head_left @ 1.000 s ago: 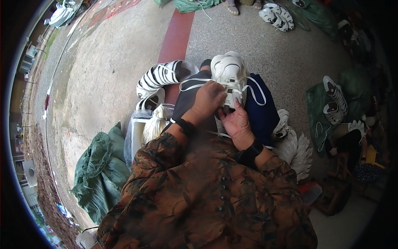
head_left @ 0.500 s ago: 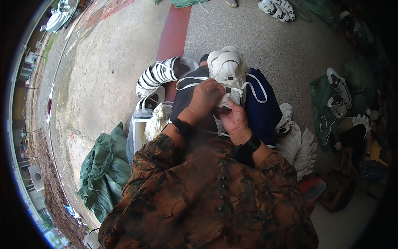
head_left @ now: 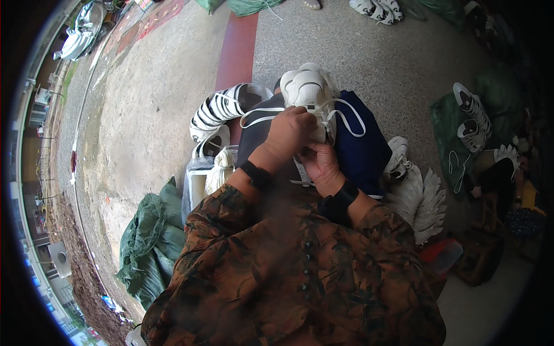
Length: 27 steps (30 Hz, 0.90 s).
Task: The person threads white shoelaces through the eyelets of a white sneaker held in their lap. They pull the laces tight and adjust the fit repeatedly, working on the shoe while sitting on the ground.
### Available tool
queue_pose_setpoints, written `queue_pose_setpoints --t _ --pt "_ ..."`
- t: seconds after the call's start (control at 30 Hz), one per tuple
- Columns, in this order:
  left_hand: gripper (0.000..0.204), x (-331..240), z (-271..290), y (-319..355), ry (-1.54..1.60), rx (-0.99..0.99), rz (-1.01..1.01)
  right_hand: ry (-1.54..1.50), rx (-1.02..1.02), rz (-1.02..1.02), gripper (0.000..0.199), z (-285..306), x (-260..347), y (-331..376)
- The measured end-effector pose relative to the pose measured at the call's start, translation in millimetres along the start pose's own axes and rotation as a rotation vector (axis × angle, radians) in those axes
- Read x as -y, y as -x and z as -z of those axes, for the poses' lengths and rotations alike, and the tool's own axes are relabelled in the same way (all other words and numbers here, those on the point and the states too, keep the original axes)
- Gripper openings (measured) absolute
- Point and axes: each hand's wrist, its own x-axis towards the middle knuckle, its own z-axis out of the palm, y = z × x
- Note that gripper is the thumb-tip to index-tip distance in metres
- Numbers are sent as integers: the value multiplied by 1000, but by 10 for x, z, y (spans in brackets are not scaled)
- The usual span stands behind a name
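Observation:
A white sneaker [head_left: 311, 89] rests on my lap, toe pointing away from me. Its white shoelace [head_left: 350, 118] loops out to both sides. Over the sneaker's laced part, my left hand [head_left: 290, 134] is closed, with the lace running in under its fingers; the fingertips are partly hidden. Just nearer to me, my right hand [head_left: 321, 164] pinches the sneaker at its tongue end, thumb and fingers together. Dark blue cloth [head_left: 363, 147] lies beneath and to the right of the sneaker.
Left of my lap are striped black-and-white shoes [head_left: 222, 109] and a bundle of white laces [head_left: 221, 167]. A green sack [head_left: 151, 236] lies nearer left. At right are a white shoe [head_left: 397, 158], a fanned bundle of white pieces [head_left: 418, 202] and more sneakers [head_left: 474, 118] on green sacking.
My right hand's thumb and fingers have drawn together at the tongue end. The left hand stays over the laces, turned slightly more into a fist. The whole view has shifted slightly.

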Motion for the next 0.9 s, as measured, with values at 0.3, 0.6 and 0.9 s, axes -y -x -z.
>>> queue_pose_setpoints --t 0.3,0.6,0.9 --pt "17 -287 -108 -103 182 -118 -295 -301 201 48 45 724 -189 -334" --pt "29 -335 51 15 355 -79 -138 -312 112 12 34 315 -91 -80" --pt "11 -58 155 216 427 -99 255 41 -21 38 33 -33 -21 22"
